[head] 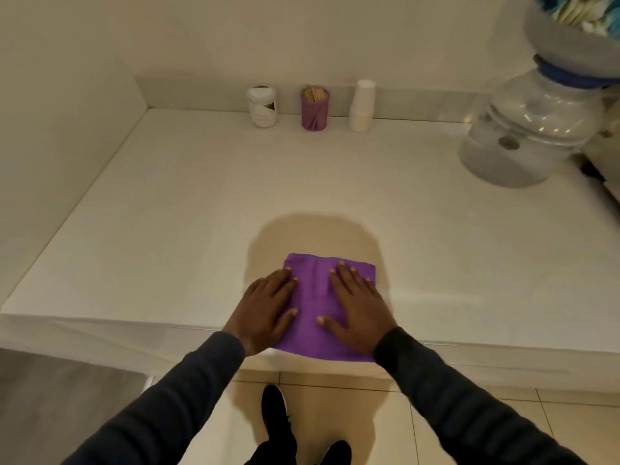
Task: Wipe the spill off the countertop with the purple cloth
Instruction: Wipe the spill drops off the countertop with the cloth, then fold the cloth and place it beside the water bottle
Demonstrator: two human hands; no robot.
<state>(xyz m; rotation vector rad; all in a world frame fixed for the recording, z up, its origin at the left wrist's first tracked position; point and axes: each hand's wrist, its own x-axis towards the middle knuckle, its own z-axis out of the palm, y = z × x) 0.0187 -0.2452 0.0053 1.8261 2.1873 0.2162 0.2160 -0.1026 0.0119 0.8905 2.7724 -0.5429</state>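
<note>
A folded purple cloth [313,307] lies flat at the front edge of the white countertop [167,213]. My left hand [265,310] presses flat on the cloth's left side, fingers spread. My right hand [357,310] lies flat on its right side, fingers also apart. Both palms rest on top of the cloth without gripping it. A darker rounded patch [315,236] covers the counter just beyond the cloth; I cannot tell whether it is a shadow or a wet spill.
Along the back wall stand a white lidded jar [261,107], a purple cup of wooden sticks [314,109] and a stack of white paper cups [361,105]. A large water bottle on a dispenser [530,129] occupies the right back corner. A wall bounds the left side.
</note>
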